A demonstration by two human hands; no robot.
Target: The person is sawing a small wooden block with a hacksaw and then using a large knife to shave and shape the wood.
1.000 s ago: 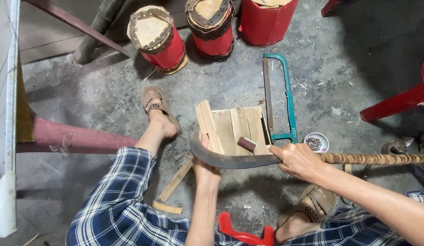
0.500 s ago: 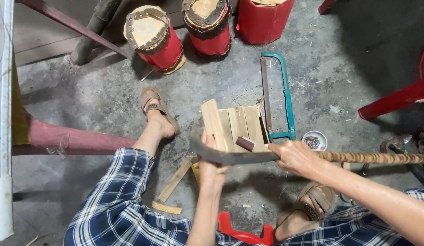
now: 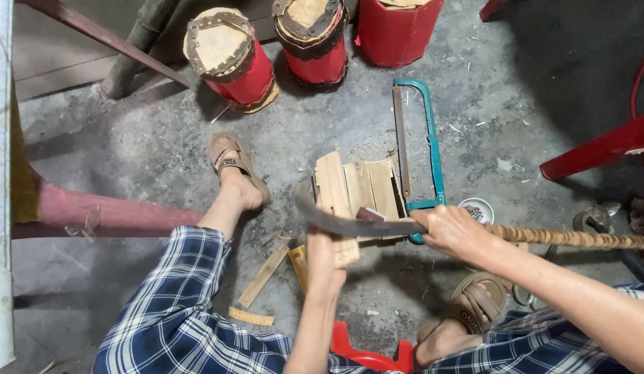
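Sitting low over the concrete floor (image 3: 128, 152), the person has both legs in blue checked trousers (image 3: 176, 312) spread apart, so the work lies between the sandalled feet. Beyond the hands, far from them, stand three red drums (image 3: 228, 59) with worn tops, and a red chair leg (image 3: 599, 149) crosses to the right of the right hand. Just past the hands lies a small block of wooden slats (image 3: 367, 187), and a teal frame saw (image 3: 429, 149) rests on the floor touching its right side, near enough to reach. The left hand (image 3: 325, 253) is closed around an upright wooden slat (image 3: 336, 201), keeping it standing on end, probably so the blade can meet it. The right hand (image 3: 450, 232) is clenched on the handle of a long curved knife (image 3: 350, 223), right where the dark blade begins; the blade lies across the slat just above the left hand, and the wrapped handle (image 3: 571, 239) runs off to the right. Below the left hand, thin wood strips (image 3: 263, 275) lie loose, and a small round tin (image 3: 476, 209) sits just beyond the right hand.
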